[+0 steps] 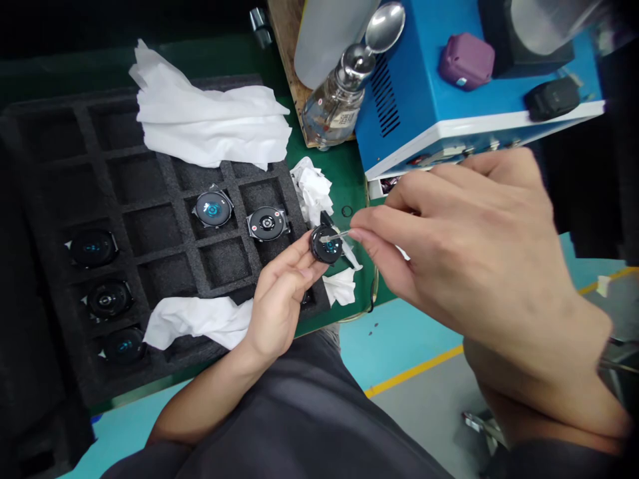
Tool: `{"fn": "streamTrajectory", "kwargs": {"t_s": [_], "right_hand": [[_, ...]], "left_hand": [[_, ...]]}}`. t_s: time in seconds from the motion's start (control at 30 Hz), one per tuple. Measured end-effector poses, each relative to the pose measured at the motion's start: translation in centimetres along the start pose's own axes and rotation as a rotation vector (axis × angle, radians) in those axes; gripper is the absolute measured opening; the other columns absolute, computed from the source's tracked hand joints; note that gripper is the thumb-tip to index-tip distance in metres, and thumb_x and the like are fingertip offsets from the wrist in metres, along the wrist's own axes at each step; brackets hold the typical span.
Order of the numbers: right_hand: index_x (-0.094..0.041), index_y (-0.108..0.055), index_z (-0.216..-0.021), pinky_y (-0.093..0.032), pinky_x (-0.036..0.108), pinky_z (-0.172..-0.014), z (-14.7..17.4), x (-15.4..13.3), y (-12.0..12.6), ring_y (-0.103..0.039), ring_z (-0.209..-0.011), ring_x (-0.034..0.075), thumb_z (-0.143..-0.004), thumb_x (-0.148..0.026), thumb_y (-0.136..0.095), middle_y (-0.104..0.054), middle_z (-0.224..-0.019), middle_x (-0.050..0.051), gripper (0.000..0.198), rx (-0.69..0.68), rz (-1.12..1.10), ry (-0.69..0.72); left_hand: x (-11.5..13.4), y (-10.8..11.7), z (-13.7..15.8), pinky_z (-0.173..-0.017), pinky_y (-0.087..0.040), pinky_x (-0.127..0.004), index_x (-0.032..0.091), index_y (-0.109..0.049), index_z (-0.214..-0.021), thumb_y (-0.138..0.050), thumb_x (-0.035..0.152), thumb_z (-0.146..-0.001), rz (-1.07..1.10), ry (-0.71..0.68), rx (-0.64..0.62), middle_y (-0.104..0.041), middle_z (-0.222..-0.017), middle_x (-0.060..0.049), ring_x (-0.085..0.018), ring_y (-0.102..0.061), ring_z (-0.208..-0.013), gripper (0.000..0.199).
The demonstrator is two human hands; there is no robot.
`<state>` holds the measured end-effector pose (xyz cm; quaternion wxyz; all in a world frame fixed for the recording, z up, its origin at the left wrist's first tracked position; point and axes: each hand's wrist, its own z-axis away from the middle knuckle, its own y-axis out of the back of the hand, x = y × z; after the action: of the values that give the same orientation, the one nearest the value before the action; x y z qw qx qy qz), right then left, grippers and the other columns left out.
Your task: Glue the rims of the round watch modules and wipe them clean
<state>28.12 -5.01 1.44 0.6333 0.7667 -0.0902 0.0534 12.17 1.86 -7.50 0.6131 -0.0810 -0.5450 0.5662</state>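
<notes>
Foam tray taken as ref. A round dark watch body is held by the L hand just off the tray's R edge, pinched btwn thumb & fingers, face turned up w/ a blue mark visible. A thin metallic tool is gripped by the R hand, well to the R of the tray; its shaft is pinched btwn thumb & index finger, tip set over the watch face. Whether contact is made can't be told.

In the tray, a blue-marked watch is seated in a middle pocket, and a watch w/ red dots is placed nr the R edge. Three more watches are lined up along the tray's L side. A large white cloth is draped over the tray's far part, a smaller white cloth over its near part. Crumpled tissue is bunched against the tray's R edge.

Beyond the tray's far R corner, a labelled glass bottle is stood. Farther R of the tray, a blue box is topped w/ a purple case & a black case.
</notes>
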Motion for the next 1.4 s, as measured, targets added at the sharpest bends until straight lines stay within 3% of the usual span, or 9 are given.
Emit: {"fn": "streamTrajectory", "kwargs": {"t_s": [0.43,0.9,1.1,1.4], "right_hand": [[-0.021,-0.068,-0.071,-0.023,0.042,-0.076,-1.1,-0.2,0.9,-0.046,-0.070,0.018,-0.099,-0.027,-0.047,-0.056,-0.070,0.004,0.035,-0.202,-0.083,-0.110],[-0.020,-0.067,-0.068,-0.027,0.041,-0.076,-1.3,-0.1,1.1,-0.047,-0.070,0.018,-0.099,-0.031,-0.049,-0.057,-0.068,0.004,0.036,-0.209,-0.090,-0.112],[-0.024,-0.070,-0.072,-0.030,0.042,-0.078,-1.0,0.0,0.9,-0.054,-0.076,0.021,-0.104,-0.034,-0.036,-0.055,-0.069,0.003,0.047,-0.175,-0.111,-0.094],[-0.024,-0.070,-0.076,-0.029,0.041,-0.077,-0.8,0.1,0.5,-0.049,-0.074,0.020,-0.099,-0.028,-0.045,-0.055,-0.072,0.003,0.034,-0.134,-0.044,-0.046]], "left_hand": [[0.2,-0.1,-0.2,-0.120,-0.041,-0.050,0.014,-0.075,-0.123,-0.060,0.020,-0.082,-0.034,0.039,0.015,-0.070,-0.138,-0.013,-0.035,-0.057,-0.140,0.044],[0.1,0.0,-0.1,-0.120,-0.041,-0.050,0.013,-0.074,-0.124,-0.061,0.020,-0.081,-0.032,0.038,0.015,-0.070,-0.139,-0.014,-0.035,-0.057,-0.140,0.045],[0.1,-0.1,-0.2,-0.119,-0.043,-0.049,0.012,-0.074,-0.123,-0.061,0.019,-0.080,-0.029,0.036,0.025,-0.071,-0.138,-0.014,-0.035,-0.059,-0.138,0.046],[0.1,0.0,-0.1,-0.120,-0.042,-0.050,0.013,-0.075,-0.123,-0.061,0.020,-0.080,-0.036,0.033,0.020,-0.071,-0.138,-0.014,-0.035,-0.058,-0.140,0.045]]}}
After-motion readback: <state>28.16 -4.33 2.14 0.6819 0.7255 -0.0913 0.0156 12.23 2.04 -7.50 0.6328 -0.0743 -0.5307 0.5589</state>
